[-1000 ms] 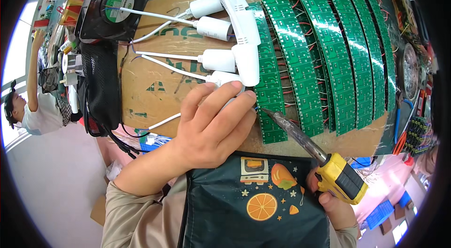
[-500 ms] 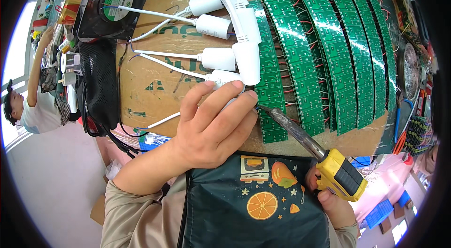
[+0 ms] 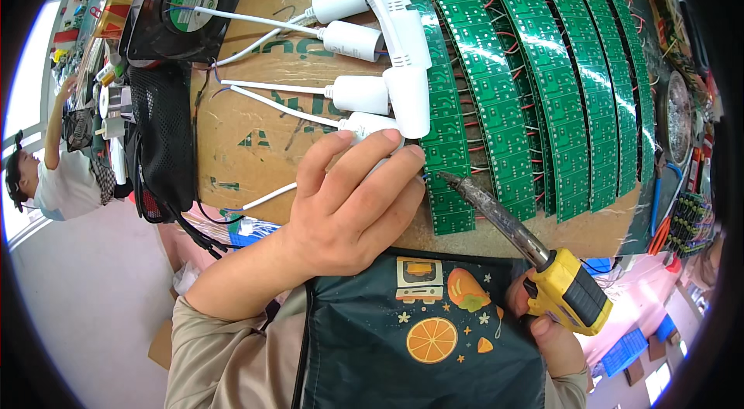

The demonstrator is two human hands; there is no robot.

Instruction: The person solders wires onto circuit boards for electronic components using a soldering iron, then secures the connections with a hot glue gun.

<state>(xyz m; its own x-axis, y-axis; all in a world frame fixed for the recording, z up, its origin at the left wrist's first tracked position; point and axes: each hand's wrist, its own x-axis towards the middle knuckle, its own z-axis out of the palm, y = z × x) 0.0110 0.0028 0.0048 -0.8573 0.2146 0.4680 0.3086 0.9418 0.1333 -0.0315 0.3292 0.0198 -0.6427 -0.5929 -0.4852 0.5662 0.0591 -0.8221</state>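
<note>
My left hand (image 3: pixel 349 207) lies over a white cylindrical connector (image 3: pixel 370 125) with a thin white cable, pressing it against the near end of a green circuit strip (image 3: pixel 443 138). My right hand (image 3: pixel 552 331) grips a yellow-handled soldering iron (image 3: pixel 570 300); its dark tip (image 3: pixel 449 179) points at the strip's lower end, just right of my left fingertips. Several long green circuit strips (image 3: pixel 542 91) joined by red wires fan out on a brown cardboard sheet (image 3: pixel 256 130). More white connectors (image 3: pixel 360 41) lie above my left hand.
A black cooling fan (image 3: pixel 184 6) and a black mesh part (image 3: pixel 159 138) sit at the cardboard's left edge. Another person (image 3: pixel 46 177) works at far left. Tools and small parts (image 3: pixel 682 122) crowd the right side. A dark apron with a fruit print (image 3: pixel 426 331) is below.
My left hand has shifted slightly on the connector. The soldering iron tip stays close to the strip's lower end.
</note>
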